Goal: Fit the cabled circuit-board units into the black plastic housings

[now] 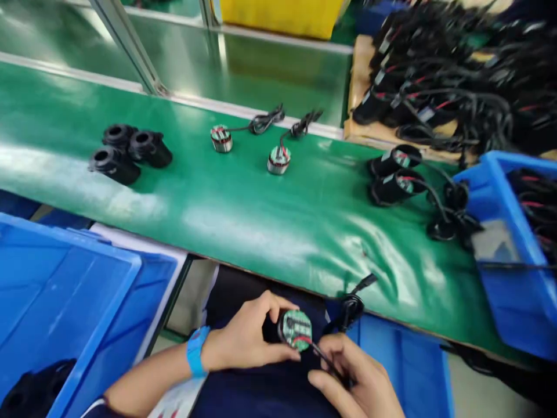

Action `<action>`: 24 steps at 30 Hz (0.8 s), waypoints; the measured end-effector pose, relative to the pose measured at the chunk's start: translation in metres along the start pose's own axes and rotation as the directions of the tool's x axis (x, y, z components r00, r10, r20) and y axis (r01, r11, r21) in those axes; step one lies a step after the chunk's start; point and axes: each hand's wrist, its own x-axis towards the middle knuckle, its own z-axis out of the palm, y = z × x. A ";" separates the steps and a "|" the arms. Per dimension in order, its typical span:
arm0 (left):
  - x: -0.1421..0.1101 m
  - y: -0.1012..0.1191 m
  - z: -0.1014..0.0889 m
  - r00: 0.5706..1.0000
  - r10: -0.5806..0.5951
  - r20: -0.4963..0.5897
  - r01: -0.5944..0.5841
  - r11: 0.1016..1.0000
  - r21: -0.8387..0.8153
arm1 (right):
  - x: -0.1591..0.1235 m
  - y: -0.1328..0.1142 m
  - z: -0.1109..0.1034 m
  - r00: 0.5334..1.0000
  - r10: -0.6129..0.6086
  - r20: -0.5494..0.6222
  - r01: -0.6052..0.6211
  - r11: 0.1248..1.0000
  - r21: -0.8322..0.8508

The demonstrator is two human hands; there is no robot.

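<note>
Over my lap, my left hand grips a round part topped with a green circuit board between thumb and fingers. The board faces up towards me, with red wires along its lower edge. From its right side runs a black cable, and my right hand is closed on that cable close to the board. The bundled end of a black cable rises above my right hand at the table's edge. Two similar parts with round boards, one on the left and one on the right, stand on the green table.
Three black housings stand at the left of the green table. Two housings with boards inside lie at the right, beside a blue bin. Many cabled black housings crowd a wooden board. Blue trays stand at lower left.
</note>
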 end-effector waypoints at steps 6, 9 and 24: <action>0.007 -0.015 0.030 0.995 0.019 0.100 -0.030 0.994 0.109 | -0.009 0.035 0.043 0.911 0.226 -0.346 -0.063 0.903 0.424; 0.010 -0.018 0.037 0.996 0.041 0.082 -0.055 0.982 0.181 | -0.002 0.053 0.053 0.869 0.228 -0.439 -0.009 0.895 0.447; 0.028 -0.033 0.048 0.961 0.267 0.078 -0.277 0.891 0.360 | 0.012 0.078 0.059 0.814 0.082 -0.575 0.191 0.897 0.400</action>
